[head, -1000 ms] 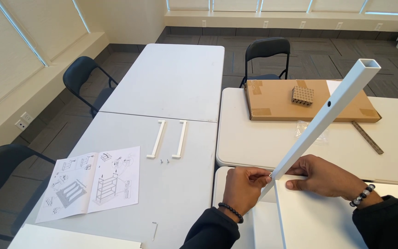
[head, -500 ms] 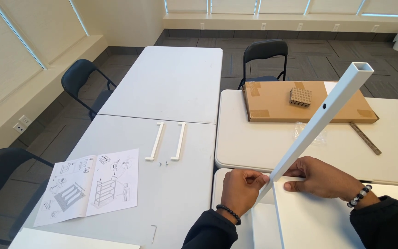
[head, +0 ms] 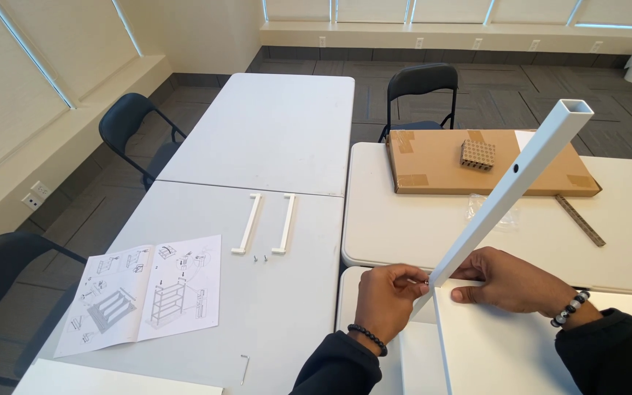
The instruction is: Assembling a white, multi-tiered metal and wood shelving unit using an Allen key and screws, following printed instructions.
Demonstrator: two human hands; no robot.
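A long white square metal tube rises on a slant from the near edge of the table, open end up and to the right, lower end planted at the corner of a flat white panel lying in front of the person. The right hand is wrapped over that lower end, thumb flat on the panel, and looks to be steadying the tube against the panel's edge. The left hand pinches in tight at the joint, fingertips closed on something too small to make out. Beyond them, a flat brown cardboard box carries a small honeycomb cardboard block, with a clear plastic bag and a metal ruler beside it. Off to the left lie two short white rails, two tiny screws and an open instruction sheet. Black chairs ring the white tables, well apart from the hands
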